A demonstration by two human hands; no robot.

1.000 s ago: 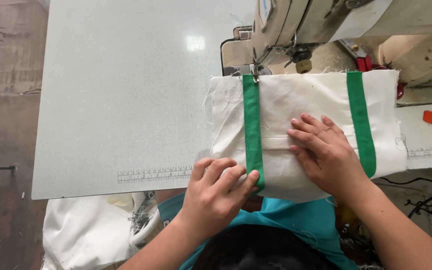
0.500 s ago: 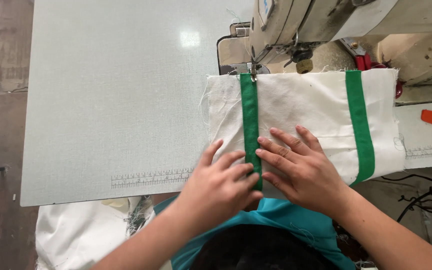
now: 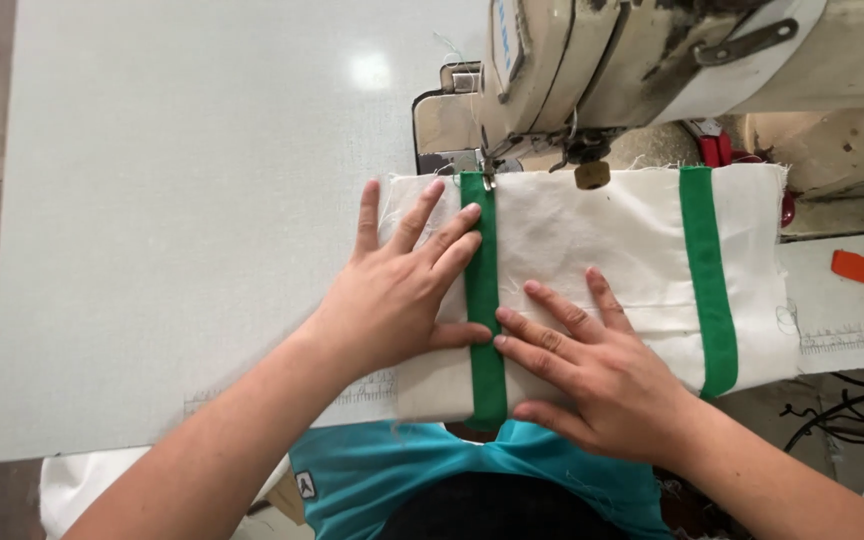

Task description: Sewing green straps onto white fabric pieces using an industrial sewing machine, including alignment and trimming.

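Pressing hands (image 3: pixel 402 290) on green-striped cloth (image 3: pixel 592 230)

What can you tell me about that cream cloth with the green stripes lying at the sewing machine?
The cream cloth looks like plain woven cotton, slightly frayed at its far edge. Two green bands cross it from far edge to near edge: a left green band and a right green band. It lies flat on the pale table, its far edge under the sewing machine, its near edge hanging over the table front. The left hand and right hand press flat on it, either side of the left band.
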